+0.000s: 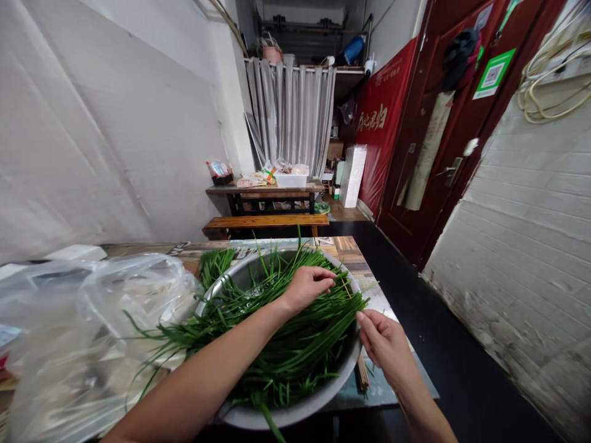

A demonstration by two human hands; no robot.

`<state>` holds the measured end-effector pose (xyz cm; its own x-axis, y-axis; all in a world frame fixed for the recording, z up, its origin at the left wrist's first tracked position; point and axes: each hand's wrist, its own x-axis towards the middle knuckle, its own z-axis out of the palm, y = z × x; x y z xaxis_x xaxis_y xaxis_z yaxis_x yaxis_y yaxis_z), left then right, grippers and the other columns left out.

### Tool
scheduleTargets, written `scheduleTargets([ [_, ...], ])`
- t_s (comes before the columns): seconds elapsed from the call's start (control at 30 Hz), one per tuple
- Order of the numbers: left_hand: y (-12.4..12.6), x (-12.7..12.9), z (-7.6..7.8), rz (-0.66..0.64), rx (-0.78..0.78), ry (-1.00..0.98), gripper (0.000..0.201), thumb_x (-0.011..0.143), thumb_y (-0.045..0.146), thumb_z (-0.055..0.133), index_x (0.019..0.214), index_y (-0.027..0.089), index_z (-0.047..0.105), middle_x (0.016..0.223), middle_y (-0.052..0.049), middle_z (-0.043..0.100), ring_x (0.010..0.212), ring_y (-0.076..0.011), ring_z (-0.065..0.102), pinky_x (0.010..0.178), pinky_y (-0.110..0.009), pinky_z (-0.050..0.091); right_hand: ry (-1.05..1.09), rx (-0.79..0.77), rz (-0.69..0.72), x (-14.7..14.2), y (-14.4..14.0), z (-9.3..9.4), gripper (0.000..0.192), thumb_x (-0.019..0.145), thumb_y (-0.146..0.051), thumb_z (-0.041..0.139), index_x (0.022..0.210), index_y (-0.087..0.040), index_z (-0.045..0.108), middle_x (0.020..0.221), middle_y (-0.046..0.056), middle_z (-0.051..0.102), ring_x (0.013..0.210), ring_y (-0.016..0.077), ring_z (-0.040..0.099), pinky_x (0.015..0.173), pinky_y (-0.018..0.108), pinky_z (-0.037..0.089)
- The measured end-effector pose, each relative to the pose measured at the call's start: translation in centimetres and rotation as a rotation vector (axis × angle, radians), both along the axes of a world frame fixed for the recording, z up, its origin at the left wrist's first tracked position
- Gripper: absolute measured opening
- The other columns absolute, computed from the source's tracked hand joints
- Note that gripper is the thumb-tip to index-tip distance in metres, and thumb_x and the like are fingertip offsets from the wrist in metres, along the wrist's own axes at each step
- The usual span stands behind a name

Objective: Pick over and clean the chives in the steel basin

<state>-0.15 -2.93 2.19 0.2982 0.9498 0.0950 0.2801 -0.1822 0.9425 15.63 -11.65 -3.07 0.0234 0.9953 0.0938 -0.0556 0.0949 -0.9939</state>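
A wide metal basin stands on the table, heaped with long green garlic chives, some hanging over its left and front rim. My left hand is above the far right part of the heap, its thumb and fingers pinched together; what they hold, if anything, I cannot make out. Close to its fingertips lies a thin yellowish strip, a stick or a withered blade. At the basin's right rim, my right hand pinches the chive ends between thumb and forefinger. Thin wooden sticks lie beside the basin, left of my right wrist.
Large clear plastic bags crowd the table's left side. More chives lie behind the basin. Farther back are a wooden bench and a table with a white tub. A dark red door is at right.
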Motion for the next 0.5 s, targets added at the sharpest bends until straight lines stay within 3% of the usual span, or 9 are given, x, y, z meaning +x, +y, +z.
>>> scheduleTargets([
  [0.3, -0.02, -0.22, -0.42, 0.006, 0.252, 0.111, 0.023, 0.072, 0.024, 0.058, 0.087, 0.013, 0.071, 0.087, -0.007, 0.07, 0.082, -0.0172, 0.064, 0.079, -0.025, 0.047, -0.005, -0.001, 0.006, 0.06, -0.06, -0.15, 0.038, 0.082, -0.042, 0.051, 0.055, -0.019, 0.041, 0.036, -0.01, 0.033, 0.03, 0.0036, 0.022, 0.033, 0.019, 0.013],
  [0.5, -0.28, -0.01, -0.28, 0.01, 0.283, 0.141, 0.022, 0.072, 0.023, 0.057, 0.087, 0.015, 0.071, 0.086, -0.005, 0.071, 0.081, -0.0168, 0.064, 0.081, -0.026, 0.047, -0.023, 0.016, -0.003, 0.13, -0.34, 0.02, 0.039, 0.083, -0.043, 0.051, 0.054, -0.02, 0.04, 0.036, -0.01, 0.032, 0.03, 0.0038, 0.022, 0.033, 0.019, 0.014],
])
